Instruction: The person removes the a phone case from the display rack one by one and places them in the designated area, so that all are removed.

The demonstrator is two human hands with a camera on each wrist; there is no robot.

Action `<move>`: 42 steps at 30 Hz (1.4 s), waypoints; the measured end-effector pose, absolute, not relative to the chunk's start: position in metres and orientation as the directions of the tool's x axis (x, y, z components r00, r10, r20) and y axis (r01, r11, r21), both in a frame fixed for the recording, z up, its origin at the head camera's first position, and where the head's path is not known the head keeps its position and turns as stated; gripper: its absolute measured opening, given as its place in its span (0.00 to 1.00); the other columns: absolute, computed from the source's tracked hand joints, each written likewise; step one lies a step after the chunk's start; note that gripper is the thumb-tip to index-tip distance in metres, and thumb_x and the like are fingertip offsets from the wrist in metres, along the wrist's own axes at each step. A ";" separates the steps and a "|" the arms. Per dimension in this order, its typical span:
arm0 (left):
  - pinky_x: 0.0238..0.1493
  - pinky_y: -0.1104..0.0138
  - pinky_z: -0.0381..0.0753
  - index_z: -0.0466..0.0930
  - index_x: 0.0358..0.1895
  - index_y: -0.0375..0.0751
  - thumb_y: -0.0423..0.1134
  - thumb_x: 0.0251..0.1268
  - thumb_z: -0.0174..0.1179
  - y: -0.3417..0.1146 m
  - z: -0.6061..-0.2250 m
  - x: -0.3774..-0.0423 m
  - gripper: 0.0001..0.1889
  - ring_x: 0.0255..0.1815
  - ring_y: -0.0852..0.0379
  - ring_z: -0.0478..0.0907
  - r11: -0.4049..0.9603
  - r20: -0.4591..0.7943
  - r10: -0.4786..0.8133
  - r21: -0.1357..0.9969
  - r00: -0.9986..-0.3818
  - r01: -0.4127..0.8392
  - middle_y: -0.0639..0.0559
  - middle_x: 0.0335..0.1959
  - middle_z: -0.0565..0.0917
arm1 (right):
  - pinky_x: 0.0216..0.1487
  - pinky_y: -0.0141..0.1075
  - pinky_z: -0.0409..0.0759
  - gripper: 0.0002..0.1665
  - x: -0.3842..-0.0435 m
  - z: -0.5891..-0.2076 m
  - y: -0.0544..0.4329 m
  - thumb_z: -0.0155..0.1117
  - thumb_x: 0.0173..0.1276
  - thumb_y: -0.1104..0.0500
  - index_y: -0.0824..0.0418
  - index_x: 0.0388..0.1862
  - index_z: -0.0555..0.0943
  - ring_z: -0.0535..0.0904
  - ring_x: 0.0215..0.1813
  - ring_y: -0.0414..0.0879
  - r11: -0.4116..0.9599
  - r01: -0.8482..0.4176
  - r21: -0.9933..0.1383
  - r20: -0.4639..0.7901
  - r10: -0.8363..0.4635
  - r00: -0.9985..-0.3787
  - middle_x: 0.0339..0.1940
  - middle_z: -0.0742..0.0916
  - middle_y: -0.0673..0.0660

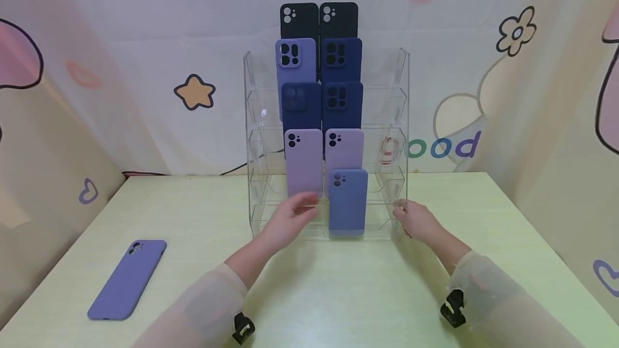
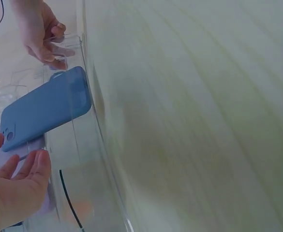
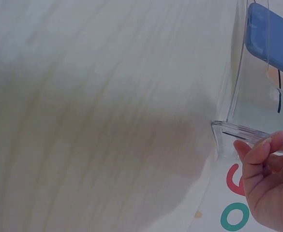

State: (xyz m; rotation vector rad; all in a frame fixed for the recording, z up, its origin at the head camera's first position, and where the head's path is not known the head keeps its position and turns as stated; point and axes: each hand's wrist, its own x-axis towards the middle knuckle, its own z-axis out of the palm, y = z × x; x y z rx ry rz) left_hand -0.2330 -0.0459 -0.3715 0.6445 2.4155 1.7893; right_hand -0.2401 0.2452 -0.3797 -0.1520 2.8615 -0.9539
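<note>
A clear stepped display stand [image 1: 407,117] stands on the table, with phone cases upright in its tiers. My right hand [image 1: 419,220] pinches the stand's right side wall near the bottom; in the right wrist view its thumb and fingers grip the clear edge. My left hand [image 1: 288,223] is at the lowest tier, fingers loosely extended and holding nothing, just below a lilac phone case [image 1: 303,160]. To its right, a blue phone case [image 1: 348,205] leans in the front tier, partly covering a second lilac case [image 1: 344,148]. The left wrist view shows the left fingertips [image 2: 43,158] close beside the blue case.
Higher tiers hold navy cases [image 1: 342,109], a purple case [image 1: 296,71] beside another navy one, and two black cases [image 1: 338,23] at the top. One more purple phone case [image 1: 127,281] lies flat on the table [image 1: 203,203] at the left. A patterned curtain [image 1: 145,9] hangs behind.
</note>
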 end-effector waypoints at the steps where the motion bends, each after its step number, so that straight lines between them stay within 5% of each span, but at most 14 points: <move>1: 0.56 0.58 0.72 0.67 0.62 0.31 0.31 0.67 0.53 -0.043 -0.372 -0.234 0.21 0.56 0.44 0.73 0.238 0.176 0.366 0.931 -0.914 0.275 0.38 0.56 0.75 | 0.20 0.35 0.66 0.29 -0.240 -0.380 0.246 0.37 0.69 0.60 0.79 0.62 0.62 0.64 0.13 0.42 0.794 -0.057 -0.605 -0.082 -0.133 -0.988 0.10 0.69 0.51; 12: 0.56 0.57 0.72 0.60 0.66 0.29 0.31 0.66 0.53 -0.020 -0.381 -0.243 0.25 0.57 0.39 0.72 0.188 0.156 0.388 0.951 -0.908 0.243 0.32 0.56 0.73 | 0.20 0.35 0.66 0.29 -0.241 -0.382 0.247 0.37 0.69 0.60 0.79 0.63 0.62 0.65 0.13 0.43 0.787 -0.039 -0.616 -0.091 -0.121 -0.988 0.11 0.70 0.52; 23: 0.48 0.60 0.77 0.75 0.54 0.30 0.37 0.67 0.56 -0.005 -0.379 -0.244 0.17 0.47 0.48 0.77 0.312 0.144 0.344 0.914 -0.928 0.258 0.42 0.45 0.80 | 0.20 0.35 0.66 0.29 -0.240 -0.383 0.246 0.37 0.68 0.60 0.79 0.62 0.63 0.65 0.13 0.43 0.797 -0.045 -0.602 -0.080 -0.116 -0.990 0.11 0.70 0.52; 42: 0.47 0.59 0.79 0.77 0.50 0.30 0.33 0.69 0.52 -0.020 -0.366 -0.232 0.12 0.44 0.50 0.79 0.138 0.248 0.371 0.938 -0.895 0.317 0.40 0.41 0.81 | 0.21 0.35 0.66 0.28 -0.240 -0.381 0.245 0.37 0.69 0.60 0.80 0.61 0.64 0.66 0.14 0.43 0.797 -0.045 -0.602 -0.080 -0.116 -0.990 0.13 0.71 0.53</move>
